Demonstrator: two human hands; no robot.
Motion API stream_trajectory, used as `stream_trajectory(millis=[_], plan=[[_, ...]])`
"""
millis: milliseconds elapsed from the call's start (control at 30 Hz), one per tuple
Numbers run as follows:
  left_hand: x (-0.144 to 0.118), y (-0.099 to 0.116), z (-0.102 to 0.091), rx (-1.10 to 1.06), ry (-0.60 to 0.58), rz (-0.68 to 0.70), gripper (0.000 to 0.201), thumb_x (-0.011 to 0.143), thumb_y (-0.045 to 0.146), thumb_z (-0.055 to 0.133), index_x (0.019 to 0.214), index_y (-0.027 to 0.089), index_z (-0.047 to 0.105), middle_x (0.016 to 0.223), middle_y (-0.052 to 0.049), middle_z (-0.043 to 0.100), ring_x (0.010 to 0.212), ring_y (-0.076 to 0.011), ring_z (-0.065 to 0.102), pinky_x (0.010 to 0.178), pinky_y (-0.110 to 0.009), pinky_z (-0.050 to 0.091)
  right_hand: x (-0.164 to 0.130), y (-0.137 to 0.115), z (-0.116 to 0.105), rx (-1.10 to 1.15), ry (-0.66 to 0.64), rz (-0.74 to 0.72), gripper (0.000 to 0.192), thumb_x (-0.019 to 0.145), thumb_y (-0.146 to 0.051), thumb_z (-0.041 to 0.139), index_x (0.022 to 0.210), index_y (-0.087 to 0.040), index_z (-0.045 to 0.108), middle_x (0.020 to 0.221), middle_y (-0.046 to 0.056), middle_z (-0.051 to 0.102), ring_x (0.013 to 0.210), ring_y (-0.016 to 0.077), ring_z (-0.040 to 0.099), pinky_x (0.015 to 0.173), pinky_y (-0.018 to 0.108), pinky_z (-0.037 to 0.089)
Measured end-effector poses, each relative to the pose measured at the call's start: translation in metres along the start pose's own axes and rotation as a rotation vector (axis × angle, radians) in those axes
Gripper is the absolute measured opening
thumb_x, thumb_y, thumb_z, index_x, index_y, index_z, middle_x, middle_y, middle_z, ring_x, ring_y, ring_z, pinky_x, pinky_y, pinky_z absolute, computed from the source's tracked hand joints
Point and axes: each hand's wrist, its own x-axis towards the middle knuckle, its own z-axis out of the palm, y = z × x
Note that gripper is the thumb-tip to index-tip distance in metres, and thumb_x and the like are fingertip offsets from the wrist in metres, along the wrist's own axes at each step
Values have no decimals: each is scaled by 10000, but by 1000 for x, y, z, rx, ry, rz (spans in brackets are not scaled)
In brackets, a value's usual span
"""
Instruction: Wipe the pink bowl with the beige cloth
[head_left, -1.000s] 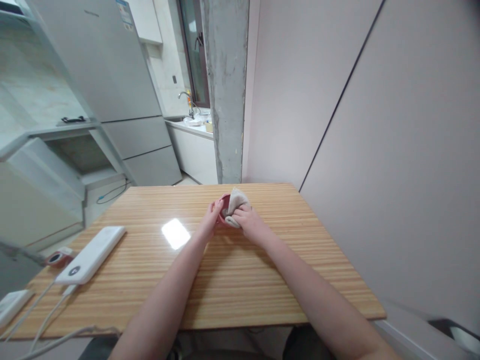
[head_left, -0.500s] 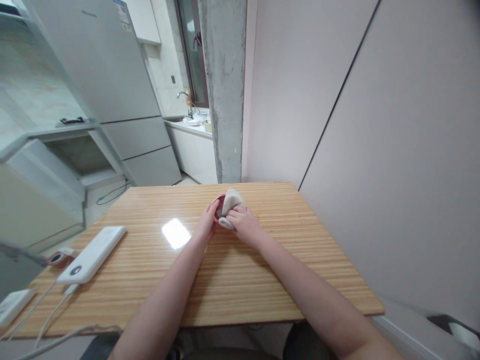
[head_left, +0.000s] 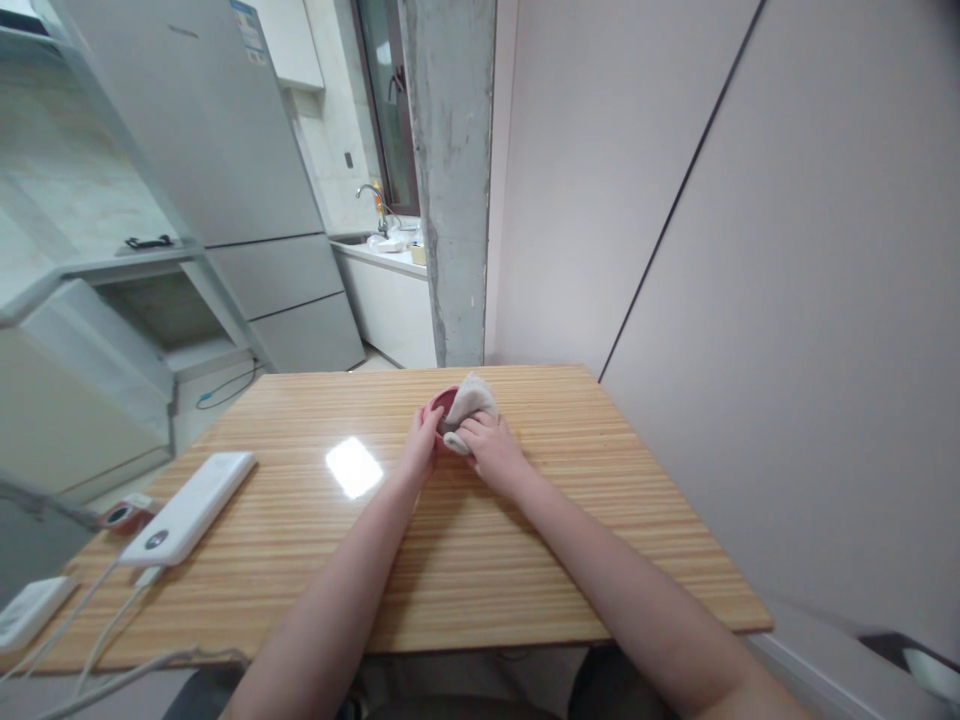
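Head view: both hands, left [head_left: 418, 443] and right [head_left: 486, 448], clasping cloth [head_left: 469, 400] and red bowl [head_left: 440, 404] near table [head_left: 525, 520] far edge.

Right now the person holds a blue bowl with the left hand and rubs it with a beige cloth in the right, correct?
Not quite: the bowl is red, not blue. The head view shows the left hand holding it and the right hand pressing the beige cloth to it.

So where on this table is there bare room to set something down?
The wooden table is bare right of the right hand, toward the wall, and between the forearms. Left edge is crowded: white power bank, cables. Left hand holds a red bowl under the cloth.
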Motion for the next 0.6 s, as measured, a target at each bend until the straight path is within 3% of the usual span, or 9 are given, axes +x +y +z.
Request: stream_trajectory(millis=[100,167,300,400,500,600], plan=[[-10,-2,16,-179,105,132,317,795,328,628,1067,197,531,1007,-35,630,903,-141,623,779,-250,496,-1,-21,3,22,89,95,215,937,-162,491,1099,-206,625,1166,81,663,1258,242,441,1000,458,314],[-16,-3,25,-259,86,191,304,832,335,584,1099,203,524,1109,-57,615,1029,-160,606,891,-279,478,-2,-30,1,39,155,84,239,953,-184,471,1141,-212,616,1197,71,662,1332,251,383,1084,509,216],[-19,-3,27,-231,81,214,287,841,355,609,1062,205,502,1131,-60,604,1056,-165,603,944,-299,464,-4,-26,-7,-9,224,52,239,952,-176,467,1130,-220,621,1180,57,674,1389,271,324,1140,583,-18],[-15,-8,21,-178,110,198,320,830,412,640,1029,213,488,1110,-56,610,1043,-178,615,918,-313,481,-2,-17,-6,-53,187,33,228,953,-159,448,1072,-199,638,1146,79,677,1291,252,442,1140,521,121],[-12,-13,20,-111,141,221,386,815,443,660,1082,219,496,1175,-76,613,1115,-197,598,945,-320,472,2,-14,-1,-64,90,-8,233,962,-153,411,999,-161,641,1032,85,692,1031,202,578,1034,377,317],[-12,-12,21,-96,121,259,449,803,448,672,1154,219,511,1260,-90,600,1180,-200,571,984,-317,451,5,-12,3,-76,42,-51,220,945,-133,413,964,-137,633,949,88,689,911,195,590,960,347,359]])
